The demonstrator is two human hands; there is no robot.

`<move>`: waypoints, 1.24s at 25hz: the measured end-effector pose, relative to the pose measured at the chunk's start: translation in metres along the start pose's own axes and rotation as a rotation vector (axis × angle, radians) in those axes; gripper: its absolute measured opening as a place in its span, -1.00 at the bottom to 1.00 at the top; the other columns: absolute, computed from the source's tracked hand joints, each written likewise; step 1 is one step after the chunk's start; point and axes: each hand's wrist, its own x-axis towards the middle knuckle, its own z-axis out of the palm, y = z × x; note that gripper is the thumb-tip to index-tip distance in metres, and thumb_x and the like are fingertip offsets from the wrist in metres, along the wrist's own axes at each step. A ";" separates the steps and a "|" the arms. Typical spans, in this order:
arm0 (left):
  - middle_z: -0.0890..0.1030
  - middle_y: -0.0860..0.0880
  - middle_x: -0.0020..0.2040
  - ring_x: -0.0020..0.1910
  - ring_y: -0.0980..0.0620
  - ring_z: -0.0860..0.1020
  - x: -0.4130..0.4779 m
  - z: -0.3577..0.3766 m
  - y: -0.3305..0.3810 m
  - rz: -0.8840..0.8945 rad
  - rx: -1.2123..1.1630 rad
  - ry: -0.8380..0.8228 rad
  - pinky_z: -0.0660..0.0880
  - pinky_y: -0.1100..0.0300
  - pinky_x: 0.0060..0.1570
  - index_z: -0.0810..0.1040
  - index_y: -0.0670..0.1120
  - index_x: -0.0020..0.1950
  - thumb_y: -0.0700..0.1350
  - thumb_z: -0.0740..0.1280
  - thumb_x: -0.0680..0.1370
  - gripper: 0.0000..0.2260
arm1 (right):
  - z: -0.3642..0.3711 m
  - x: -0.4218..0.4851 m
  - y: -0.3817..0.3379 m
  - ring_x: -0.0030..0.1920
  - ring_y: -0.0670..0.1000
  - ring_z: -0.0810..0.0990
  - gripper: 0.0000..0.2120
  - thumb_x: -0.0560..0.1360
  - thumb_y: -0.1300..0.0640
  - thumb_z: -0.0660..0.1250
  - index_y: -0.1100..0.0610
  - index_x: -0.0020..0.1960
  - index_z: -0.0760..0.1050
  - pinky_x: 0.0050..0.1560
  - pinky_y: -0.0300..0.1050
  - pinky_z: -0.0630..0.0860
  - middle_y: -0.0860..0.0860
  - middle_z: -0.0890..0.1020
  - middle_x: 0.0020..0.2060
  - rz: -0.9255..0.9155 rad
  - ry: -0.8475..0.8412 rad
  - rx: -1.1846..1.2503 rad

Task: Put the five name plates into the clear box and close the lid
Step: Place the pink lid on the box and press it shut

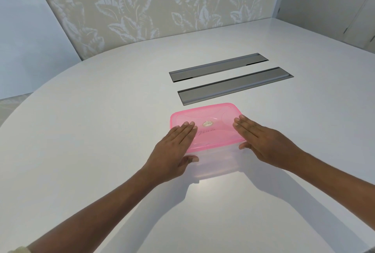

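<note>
The pink lid (207,124) sits on top of the clear box (217,163), and both lie under and between the two sets of fingers. The left hand (174,151) lies flat on the lid's near-left part, its fingers (187,128) straight and together, with the thumb tucked against the box wall just below the lid's rim. The right hand (263,145) mirrors it on the near-right part, fingers (243,125) flat and extended, thumb hooked under the rim at that corner. Neither hand is closed around anything; they press down with open palms.

No name plates are visible anywhere outside the box, and the tinted lid and pale walls make it hard to tell what is inside, though faint marks show through the lid between the fingertips.

By my judgement this is the closing step, near the end of the task. The risk is an incomplete seal: pressure falls on the near side only, so the far edge, beyond the fingertips, may stay unseated. Uneven pushing could also slide the light box across the smooth white table (101,130) towards the two grey recessed covers (233,84) beyond the fingertips.
</note>
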 end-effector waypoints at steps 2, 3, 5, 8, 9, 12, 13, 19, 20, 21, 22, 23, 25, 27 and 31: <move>0.21 -0.09 0.69 0.69 -0.06 0.18 0.000 0.001 0.001 0.005 -0.005 0.014 0.22 -0.04 0.64 0.25 -0.17 0.67 0.27 0.20 0.68 -0.29 | 0.006 -0.002 -0.003 0.58 0.16 0.39 -0.53 0.72 0.09 0.28 0.32 0.53 0.42 0.46 0.12 0.50 0.19 0.47 0.52 -0.010 0.042 -0.043; 0.22 -0.09 0.69 0.69 -0.06 0.18 0.000 0.002 0.002 0.005 -0.007 0.017 0.22 -0.04 0.64 0.25 -0.17 0.67 0.26 0.20 0.68 -0.30 | 0.007 -0.004 -0.004 0.56 0.17 0.42 -0.55 0.72 0.11 0.29 0.33 0.52 0.44 0.45 0.13 0.51 0.20 0.49 0.50 -0.014 0.058 -0.057; 0.23 -0.09 0.69 0.69 -0.06 0.19 0.000 0.002 0.002 0.000 -0.015 0.018 0.21 -0.04 0.64 0.26 -0.17 0.67 0.26 0.20 0.68 -0.31 | 0.008 -0.004 -0.005 0.55 0.17 0.44 -0.57 0.72 0.11 0.28 0.34 0.51 0.45 0.45 0.12 0.51 0.21 0.51 0.49 -0.011 0.077 -0.059; 0.24 -0.09 0.68 0.69 -0.06 0.20 -0.001 0.001 0.003 -0.004 -0.029 0.021 0.21 -0.04 0.64 0.27 -0.17 0.67 0.24 0.23 0.68 -0.31 | 0.009 -0.006 -0.007 0.57 0.14 0.42 -0.56 0.73 0.09 0.25 0.32 0.52 0.44 0.47 0.08 0.50 0.19 0.49 0.51 0.022 0.088 -0.032; 0.24 -0.09 0.68 0.69 -0.06 0.20 0.000 0.001 0.004 -0.007 -0.038 0.023 0.22 -0.04 0.64 0.27 -0.16 0.66 0.24 0.24 0.67 -0.31 | 0.010 -0.007 -0.008 0.58 0.13 0.40 -0.55 0.73 0.09 0.25 0.31 0.53 0.43 0.48 0.07 0.49 0.18 0.47 0.53 0.038 0.089 -0.023; 0.24 -0.04 0.69 0.69 -0.01 0.17 0.001 -0.003 0.002 -0.024 -0.105 0.003 0.22 -0.05 0.63 0.26 -0.12 0.67 0.23 0.33 0.64 -0.28 | 0.012 -0.008 -0.015 0.62 0.13 0.34 -0.51 0.73 0.06 0.26 0.31 0.56 0.39 0.55 0.10 0.41 0.17 0.42 0.56 0.097 0.087 0.004; 0.22 -0.01 0.69 0.70 0.02 0.14 0.000 -0.005 0.000 -0.026 -0.127 -0.026 0.21 -0.04 0.63 0.23 -0.09 0.69 0.23 0.37 0.61 -0.25 | 0.013 -0.008 -0.017 0.62 0.14 0.32 -0.49 0.72 0.04 0.26 0.31 0.56 0.38 0.55 0.13 0.39 0.17 0.41 0.57 0.117 0.081 0.016; 0.02 0.10 0.73 0.71 0.14 -0.10 0.004 -0.021 -0.031 0.049 -0.181 -0.199 -0.06 0.11 0.69 0.05 0.04 0.73 0.24 0.49 0.52 -0.06 | 0.006 0.003 -0.044 0.64 0.16 0.27 -0.28 0.67 -0.23 0.22 0.32 0.56 0.35 0.59 0.23 0.29 0.20 0.38 0.58 0.290 0.010 -0.021; 0.00 0.08 0.74 0.72 0.12 -0.10 0.005 -0.023 -0.037 0.055 -0.179 -0.214 -0.08 0.11 0.69 0.04 0.02 0.73 0.25 0.51 0.49 -0.03 | 0.003 0.008 -0.054 0.65 0.17 0.25 -0.24 0.65 -0.27 0.23 0.32 0.57 0.33 0.60 0.22 0.26 0.21 0.37 0.59 0.310 0.008 -0.041; -0.02 0.07 0.74 0.72 0.10 -0.11 0.006 -0.025 -0.043 0.056 -0.182 -0.229 -0.07 0.10 0.69 0.03 0.01 0.73 0.25 0.53 0.47 0.01 | 0.000 0.014 -0.065 0.66 0.17 0.23 -0.20 0.64 -0.30 0.24 0.32 0.59 0.31 0.62 0.22 0.23 0.20 0.34 0.60 0.317 0.011 -0.054; -0.02 0.07 0.74 0.72 0.09 -0.10 0.007 -0.027 -0.049 0.057 -0.186 -0.242 -0.05 0.10 0.69 0.03 0.00 0.73 0.23 0.56 0.45 0.04 | -0.003 0.021 -0.079 0.67 0.16 0.21 -0.17 0.63 -0.31 0.25 0.31 0.61 0.28 0.63 0.22 0.21 0.19 0.32 0.62 0.315 0.020 -0.050; -0.02 0.06 0.74 0.72 0.09 -0.09 0.010 -0.028 -0.056 0.060 -0.187 -0.251 -0.02 0.10 0.69 0.03 -0.01 0.73 0.20 0.58 0.43 0.06 | -0.005 0.031 -0.094 0.67 0.15 0.20 -0.16 0.62 -0.32 0.26 0.30 0.62 0.26 0.64 0.21 0.20 0.18 0.30 0.63 0.312 0.031 -0.028; -0.03 0.07 0.74 0.72 0.10 -0.08 0.017 -0.031 -0.070 0.076 -0.169 -0.257 0.07 0.12 0.67 0.03 -0.02 0.73 0.11 0.62 0.41 0.07 | -0.006 0.054 -0.123 0.67 0.14 0.20 -0.17 0.62 -0.30 0.27 0.29 0.62 0.26 0.64 0.19 0.19 0.16 0.31 0.62 0.307 0.056 0.038; -0.04 0.12 0.74 0.72 0.13 -0.08 0.027 -0.031 -0.082 0.096 -0.144 -0.267 0.10 0.18 0.63 0.00 0.01 0.74 0.06 0.62 0.42 0.07 | -0.002 0.079 -0.149 0.64 0.16 0.27 -0.21 0.62 -0.29 0.28 0.30 0.59 0.34 0.63 0.18 0.23 0.17 0.39 0.58 0.313 0.076 0.089; 0.03 0.06 0.73 0.72 0.07 -0.04 0.037 -0.018 -0.091 0.209 -0.121 -0.285 0.06 0.05 0.69 0.04 -0.03 0.73 0.01 0.52 0.55 -0.10 | 0.012 0.104 -0.186 0.54 0.20 0.45 -0.29 0.64 -0.24 0.29 0.32 0.51 0.45 0.55 0.18 0.37 0.21 0.52 0.48 0.378 0.057 0.039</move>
